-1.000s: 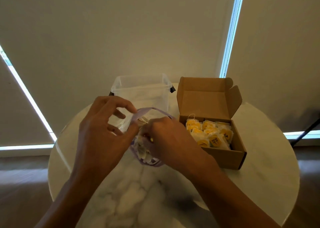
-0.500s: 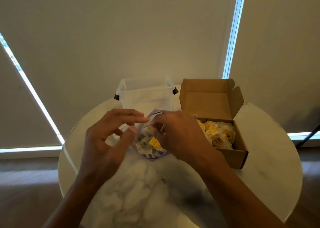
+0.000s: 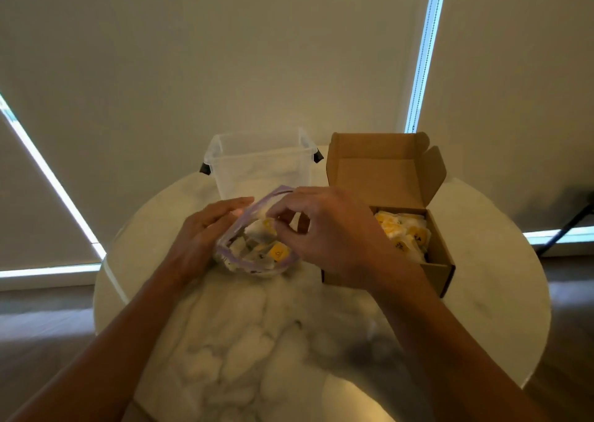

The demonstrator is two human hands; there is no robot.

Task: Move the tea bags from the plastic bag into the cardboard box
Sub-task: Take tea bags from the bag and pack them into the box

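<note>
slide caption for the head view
Right hand pinches a tea bag from the plastic bag the left hand steadies, cardboard box alongside.

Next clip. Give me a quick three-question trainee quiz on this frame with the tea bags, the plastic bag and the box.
1. True or false: the lid of the cardboard box is shut.
2. Where is the clear tub? A: on the table behind the plastic bag. B: inside the box. C: on the floor.
3. Fill in: the curled fingers of the ___ hand pinch a tea bag at the mouth of the plastic bag.

Key
1. False: the lid stands open.
2. A.
3. The right hand.
</note>
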